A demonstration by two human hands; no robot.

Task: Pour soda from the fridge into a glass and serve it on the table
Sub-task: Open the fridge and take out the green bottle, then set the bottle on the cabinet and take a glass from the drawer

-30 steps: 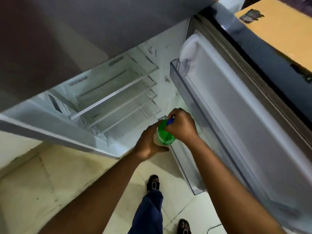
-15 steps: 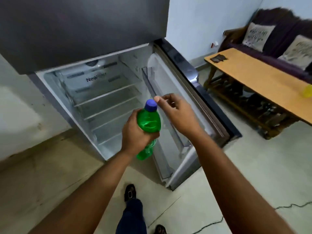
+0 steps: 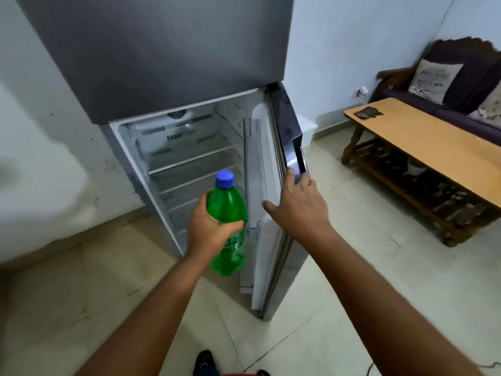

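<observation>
Head view: my left hand [image 3: 210, 229] grips the upright green plastic soda bottle [image 3: 227, 223]; my right hand [image 3: 298, 204], fingers relaxed, rests on the grey fridge door [image 3: 291, 147] edge just ahead.

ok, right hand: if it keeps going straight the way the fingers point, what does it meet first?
Right hand already reaches the open fridge door; its fingers point up at the door's dark outer edge, so it meets that first. Actual contact is unclear.

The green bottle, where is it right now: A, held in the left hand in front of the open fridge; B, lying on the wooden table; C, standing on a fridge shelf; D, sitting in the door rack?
A: the left hand grips the green bottle by its middle, blue cap up, in front of the open fridge, while the right hand rests on the door edge.
</observation>
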